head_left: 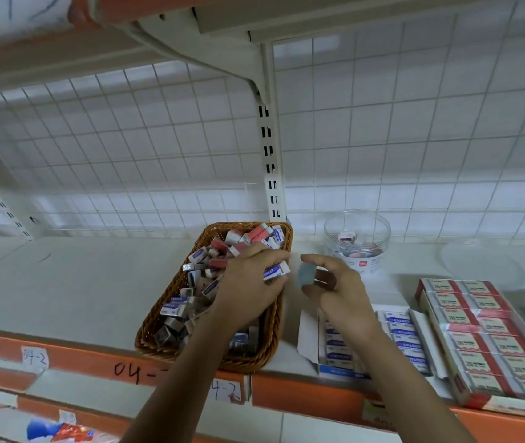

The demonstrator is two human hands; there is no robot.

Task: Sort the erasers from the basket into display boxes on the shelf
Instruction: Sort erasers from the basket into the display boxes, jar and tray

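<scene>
Wicker forms the basket (155, 318) on the shelf (78, 282), heaped with wrapped erasers (197, 254). Over its right rim a blue-labelled eraser (275, 271) is pinched in the curled fingers of the left hand (248, 276), seemingly lifted out for sorting. Just beside it, a blurred blue-grey eraser (305, 275) is held between thumb and fingers of the right hand (341, 289). Below lies an open blue display box (344, 372) of matching labelled erasers, flanked by a red display box (419, 289), with a clear tub (357, 238) behind, and only the blue box's raised flap is judged a possible snag.
</scene>
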